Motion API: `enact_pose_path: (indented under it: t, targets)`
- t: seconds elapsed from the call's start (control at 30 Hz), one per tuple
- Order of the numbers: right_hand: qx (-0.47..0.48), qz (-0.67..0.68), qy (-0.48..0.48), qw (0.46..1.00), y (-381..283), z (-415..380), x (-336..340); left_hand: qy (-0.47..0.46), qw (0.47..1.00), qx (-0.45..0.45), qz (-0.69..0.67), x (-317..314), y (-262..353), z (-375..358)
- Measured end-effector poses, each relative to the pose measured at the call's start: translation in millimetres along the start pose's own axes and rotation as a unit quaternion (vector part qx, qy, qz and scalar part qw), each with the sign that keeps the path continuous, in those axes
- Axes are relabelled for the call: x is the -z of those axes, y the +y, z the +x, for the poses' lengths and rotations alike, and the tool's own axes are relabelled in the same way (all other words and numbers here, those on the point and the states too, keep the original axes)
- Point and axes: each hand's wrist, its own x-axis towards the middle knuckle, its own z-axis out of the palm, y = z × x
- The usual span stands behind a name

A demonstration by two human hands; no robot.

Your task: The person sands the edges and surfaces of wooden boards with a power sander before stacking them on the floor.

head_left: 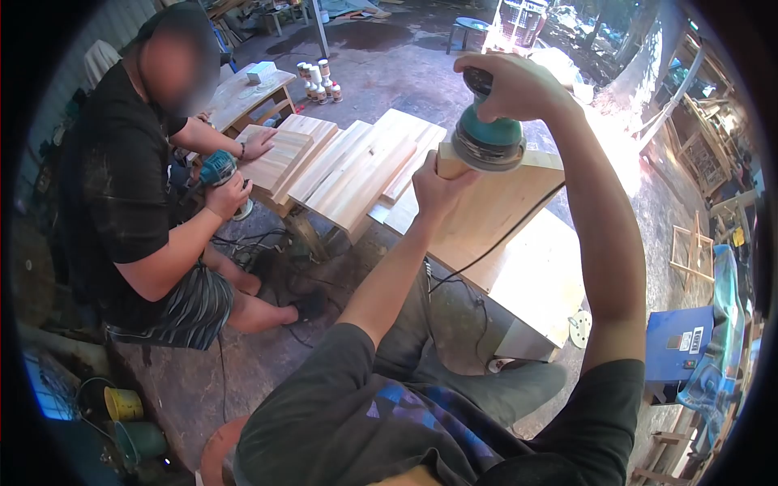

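Note:
My right hand (pixel 519 85) is wrapped over the top of a teal and black orbital sander (pixel 489 134). The sander's pad rests at the upper edge of a pale wooden board (pixel 494 215), which stands tilted up on the worktable (pixel 535 279). Just below the sander, my left hand (pixel 440 188) grips the board's upper left corner. A black cord (pixel 506 235) runs across the board's face. Flat wooden panels (pixel 377 166) lie overlapping to the left of my hands.
At the left sits a co-worker (pixel 121 186), one hand on a teal power tool (pixel 217 168), the other on a panel. Cords lie on the floor. Several bottles (pixel 318 81) stand behind. A sanding disc (pixel 579 328) is at the table's right end, near a blue box (pixel 679 344).

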Motion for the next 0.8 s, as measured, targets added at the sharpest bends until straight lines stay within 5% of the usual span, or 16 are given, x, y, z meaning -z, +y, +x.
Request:
enact_pose_path:
  t: [0.2, 0.5, 0.6, 0.8]
  targets:
    - [0.049, 0.018, 0.011, 0.999, -11.5, -1.5, -3.6, 0.041, 0.997, -0.064, -0.005, -5.3, -6.7, 1.2]
    - [0.011, -0.002, 0.037, 0.999, 8.1, -20.6, -1.0, 0.030, 0.999, -0.034, 0.006, -3.6, -3.1, 0.8]
    - [0.071, 0.027, 0.082, 0.994, 1.4, -10.4, -20.6, 0.041, 0.997, -0.069, -0.020, -5.7, -5.9, -1.8]
    - [0.029, 0.008, 0.039, 0.999, -13.0, 9.2, -17.8, -0.047, 0.997, 0.002, -0.068, 1.9, -3.4, -3.9]
